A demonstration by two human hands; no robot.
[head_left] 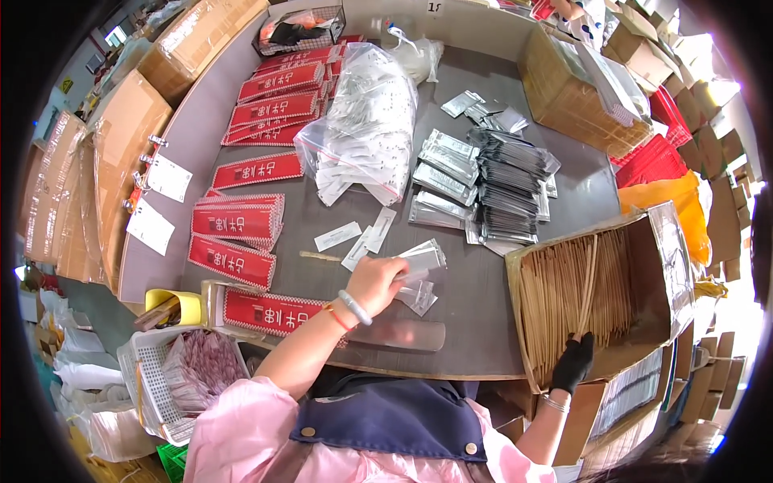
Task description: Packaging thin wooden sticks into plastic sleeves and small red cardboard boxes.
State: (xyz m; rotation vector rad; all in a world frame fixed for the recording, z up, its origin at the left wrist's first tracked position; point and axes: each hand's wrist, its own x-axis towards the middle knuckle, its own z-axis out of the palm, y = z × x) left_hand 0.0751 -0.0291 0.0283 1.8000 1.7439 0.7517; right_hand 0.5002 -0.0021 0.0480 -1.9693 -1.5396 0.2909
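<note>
My left hand (374,282), bare with a bracelet on the wrist, rests on the grey table and grips a clear plastic sleeve (424,258); a few more clear sleeves (419,296) lie just under it. My right hand (573,361), in a black glove, reaches into an open cardboard box (675,266) at the right and pinches a pair of wooden chopsticks (590,274) that stand up out of the packed chopsticks (555,298). A red paper sleeve (270,311) lies in front of my left forearm.
Red paper sleeves (241,217) lie in rows on the left. A big clear bag of white packets (366,129) sits mid-table beside stacks of silver pouches (507,181). White basket (153,378) lower left, yellow cup (183,304), cardboard boxes (121,153) around.
</note>
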